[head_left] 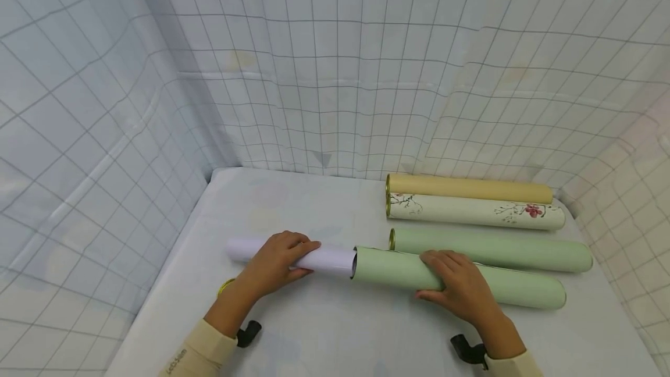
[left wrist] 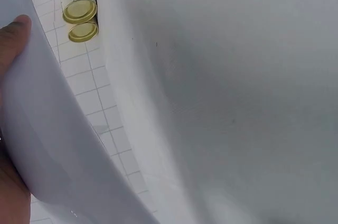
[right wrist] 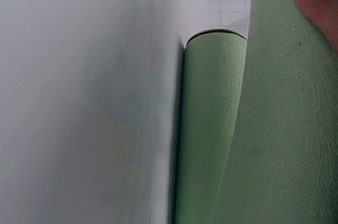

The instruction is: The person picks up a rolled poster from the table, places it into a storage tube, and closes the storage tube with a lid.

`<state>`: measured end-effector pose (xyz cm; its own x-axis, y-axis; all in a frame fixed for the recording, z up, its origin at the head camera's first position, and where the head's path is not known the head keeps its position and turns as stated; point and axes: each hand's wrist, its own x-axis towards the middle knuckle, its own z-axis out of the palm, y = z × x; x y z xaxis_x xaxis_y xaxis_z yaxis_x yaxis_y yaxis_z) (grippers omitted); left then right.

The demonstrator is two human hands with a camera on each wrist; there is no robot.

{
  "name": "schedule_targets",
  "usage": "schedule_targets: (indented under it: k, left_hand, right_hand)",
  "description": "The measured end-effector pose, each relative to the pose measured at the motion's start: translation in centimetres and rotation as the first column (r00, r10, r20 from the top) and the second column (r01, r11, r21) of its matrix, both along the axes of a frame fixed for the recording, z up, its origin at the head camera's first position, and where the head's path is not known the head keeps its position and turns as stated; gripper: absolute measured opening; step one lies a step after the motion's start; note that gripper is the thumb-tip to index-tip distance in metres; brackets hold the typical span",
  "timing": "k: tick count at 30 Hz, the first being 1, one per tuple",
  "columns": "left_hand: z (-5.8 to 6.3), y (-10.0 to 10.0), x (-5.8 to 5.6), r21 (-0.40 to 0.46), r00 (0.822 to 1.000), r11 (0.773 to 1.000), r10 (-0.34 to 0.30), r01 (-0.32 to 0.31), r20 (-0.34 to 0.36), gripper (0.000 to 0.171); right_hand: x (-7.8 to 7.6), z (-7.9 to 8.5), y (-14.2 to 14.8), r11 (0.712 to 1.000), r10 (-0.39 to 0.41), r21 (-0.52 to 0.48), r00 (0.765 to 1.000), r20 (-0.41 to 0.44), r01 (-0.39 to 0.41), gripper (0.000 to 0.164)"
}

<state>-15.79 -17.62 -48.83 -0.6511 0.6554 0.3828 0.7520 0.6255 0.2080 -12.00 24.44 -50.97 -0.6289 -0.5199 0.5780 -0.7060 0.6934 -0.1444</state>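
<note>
My left hand (head_left: 272, 263) grips a smooth pale lilac roll (head_left: 335, 260) from above, thumb on the near side. The roll's right end sits at the open left mouth of a green textured tube (head_left: 392, 268), overlapping its rim. Around the middle of this tube, my right hand (head_left: 460, 287) is curled, thumb toward me. In the left wrist view, the lilac roll (left wrist: 58, 113) slants past the fingers. The right wrist view has the held green tube (right wrist: 285, 102) in front of a second green tube (right wrist: 208, 113). A gold lid (head_left: 225, 286) lies partly hidden behind my left wrist.
Just beyond the held tube lies the second green tube, with a gold-rimmed left end. Farther back are a white tube with painted blossoms (head_left: 460, 209) and a tan tube (head_left: 471, 187), side by side. Grid-patterned cloth walls (head_left: 335, 74) enclose the white-covered table (head_left: 335, 330).
</note>
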Motion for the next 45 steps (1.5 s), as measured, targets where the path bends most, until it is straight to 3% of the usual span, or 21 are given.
schedule_targets:
  k: [14,28,33,41,45]
  left_hand:
    - [0.9,0.1,0.0,-0.08,0.984,0.996,0.014,-0.029,-0.175,0.064]
    - [1.8,0.2,0.1,-0.138,0.981,0.988,0.047,-0.074,-0.191,0.065]
    - [1.9,0.1,0.1,-0.164,0.987,0.984,0.044,-0.07,-0.156,0.065]
    - [2.0,-0.1,0.2,-0.153,1.0,0.988,0.004,-0.002,0.013,0.06]
    - [2.1,-0.1,0.3,-0.149,0.998,0.989,-0.016,0.024,0.053,0.062]
  right_hand:
    - [0.0,-0.3,-0.1,1.0,-0.002,0.006,1.0,0.003,0.002,0.078]
    - [-0.1,-0.4,-0.1,1.0,-0.004,0.012,1.0,0.002,0.004,0.08]
    - [-0.1,-0.4,-0.1,1.0,0.0,0.017,1.0,-0.005,0.0,0.08]
    - [-0.3,-0.1,-0.2,1.0,0.007,-0.004,1.0,-0.019,-0.007,0.076]
    - [-0.1,-0.3,-0.2,1.0,-0.004,0.003,1.0,0.01,0.004,0.077]
